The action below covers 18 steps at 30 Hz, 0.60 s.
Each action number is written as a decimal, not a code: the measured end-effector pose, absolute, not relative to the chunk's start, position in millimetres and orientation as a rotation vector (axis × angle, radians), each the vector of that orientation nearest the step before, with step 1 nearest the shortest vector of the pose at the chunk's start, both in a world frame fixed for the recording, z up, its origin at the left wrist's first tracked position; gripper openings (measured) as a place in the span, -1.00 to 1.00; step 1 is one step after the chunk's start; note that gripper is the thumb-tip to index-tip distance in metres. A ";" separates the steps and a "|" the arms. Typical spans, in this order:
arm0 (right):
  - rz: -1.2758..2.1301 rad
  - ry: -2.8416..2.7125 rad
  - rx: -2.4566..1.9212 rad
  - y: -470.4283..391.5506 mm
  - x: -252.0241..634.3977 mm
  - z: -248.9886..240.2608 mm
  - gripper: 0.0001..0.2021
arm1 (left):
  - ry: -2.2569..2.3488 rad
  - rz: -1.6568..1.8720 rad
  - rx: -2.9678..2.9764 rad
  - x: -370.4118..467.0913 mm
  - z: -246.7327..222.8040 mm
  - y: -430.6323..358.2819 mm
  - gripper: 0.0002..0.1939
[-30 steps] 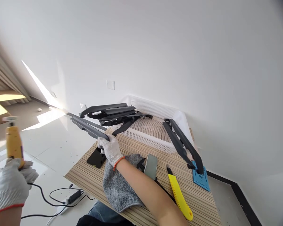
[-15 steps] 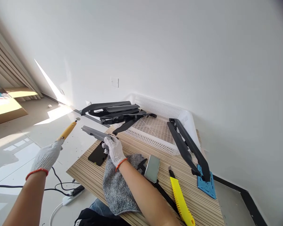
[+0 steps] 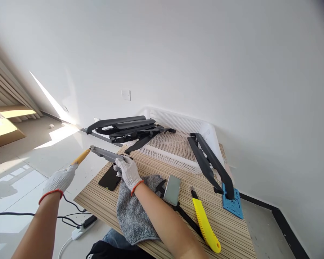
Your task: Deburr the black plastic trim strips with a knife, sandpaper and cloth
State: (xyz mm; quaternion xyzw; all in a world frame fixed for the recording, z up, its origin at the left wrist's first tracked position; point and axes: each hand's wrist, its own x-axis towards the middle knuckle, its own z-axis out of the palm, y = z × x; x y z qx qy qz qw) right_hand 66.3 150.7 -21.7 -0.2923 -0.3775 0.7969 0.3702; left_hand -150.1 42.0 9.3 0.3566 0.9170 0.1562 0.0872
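My left hand (image 3: 62,178), in a white glove with a red cuff, is closed on a yellow-handled tool (image 3: 82,157) beyond the table's left edge. The tool's tip meets the far end of a long grey plastic part (image 3: 105,153), or lies very near it. My right hand (image 3: 128,172), gloved too, grips the near end of that part above the table. Below it are a grey cloth (image 3: 136,212) and a black phone-like slab (image 3: 109,178).
A white basket (image 3: 175,163) at the back carries several dark plastic parts (image 3: 135,125); two more (image 3: 210,162) lean over its right side. On the striped table (image 3: 226,223) are a yellow cutter (image 3: 206,225), a grey block (image 3: 172,190), a black caliper-like tool (image 3: 189,218) and a blue plate (image 3: 232,205).
My left hand has moved right and brought the tool's tip to the grey part's end. My right hand still holds the part. The whole view has shifted slightly.
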 end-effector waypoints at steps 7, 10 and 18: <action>2.082 -0.948 -0.736 152.6 66.9 -25.5 -0.78 | 2.743 0.320 0.766 -146.7 15.1 55.2 -0.40; 2.104 -0.939 -0.729 152.7 67.4 -26.2 -0.78 | 2.738 0.302 0.773 -148.1 17.0 50.7 -0.37; 2.113 -0.892 -0.788 153.5 68.4 -21.2 -0.80 | 2.836 0.286 0.825 -155.4 23.0 42.1 -0.26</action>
